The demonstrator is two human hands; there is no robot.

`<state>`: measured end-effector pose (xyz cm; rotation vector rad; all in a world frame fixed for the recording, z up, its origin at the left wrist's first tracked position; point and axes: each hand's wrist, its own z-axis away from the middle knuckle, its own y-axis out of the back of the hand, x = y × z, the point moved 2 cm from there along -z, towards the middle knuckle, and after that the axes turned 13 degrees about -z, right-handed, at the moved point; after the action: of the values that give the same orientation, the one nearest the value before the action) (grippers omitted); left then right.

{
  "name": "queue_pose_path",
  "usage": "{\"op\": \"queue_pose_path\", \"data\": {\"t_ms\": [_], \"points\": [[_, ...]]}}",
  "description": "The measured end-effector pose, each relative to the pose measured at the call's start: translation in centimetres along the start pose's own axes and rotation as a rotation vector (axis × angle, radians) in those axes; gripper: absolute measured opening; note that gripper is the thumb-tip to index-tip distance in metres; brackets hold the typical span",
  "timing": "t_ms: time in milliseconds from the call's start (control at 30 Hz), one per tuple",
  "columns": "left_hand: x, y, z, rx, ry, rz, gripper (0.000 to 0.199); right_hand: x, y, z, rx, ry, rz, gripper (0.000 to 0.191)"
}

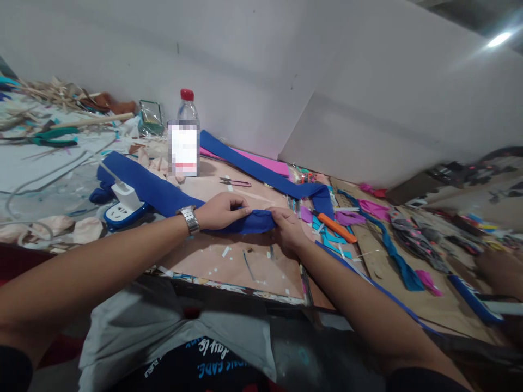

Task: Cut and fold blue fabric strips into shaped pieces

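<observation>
A long blue fabric strip stretches across the tan work surface, from the power socket at the left to my hands. My left hand, with a metal watch at its wrist, has thumb and fingers closed on the strip. Just right of it, my right hand pinches the strip's folded upper edge. Between the two hands the fabric is gathered. Behind them lie small thread snips with pink handles, touched by neither hand.
A bottle with a red cap stands behind. The blue-white power socket is at the left, green-handled pliers farther left. An orange cutter lies right of my right hand among scraps. Another person's hand is at the far right.
</observation>
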<state>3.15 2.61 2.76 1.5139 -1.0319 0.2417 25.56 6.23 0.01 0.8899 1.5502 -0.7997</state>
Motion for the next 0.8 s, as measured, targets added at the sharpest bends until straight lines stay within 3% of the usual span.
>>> {"op": "queue_pose_path", "data": {"t_ms": [233, 567, 800], "points": [[-0.1, -0.4, 0.1, -0.005, -0.057, -0.086, 0.047, -1.2, -0.4, -0.1, -0.105, 0.033, 0.144, 0.049], [-0.1, -0.3, 0.2, -0.081, -0.017, -0.020, 0.041, -0.9, -0.3, 0.0, -0.035, 0.056, 0.220, 0.026], [-0.1, -0.6, 0.3, -0.149, -0.029, -0.012, 0.039, -1.7, -1.0, 0.3, -0.025, 0.081, 0.284, 0.024]]}}
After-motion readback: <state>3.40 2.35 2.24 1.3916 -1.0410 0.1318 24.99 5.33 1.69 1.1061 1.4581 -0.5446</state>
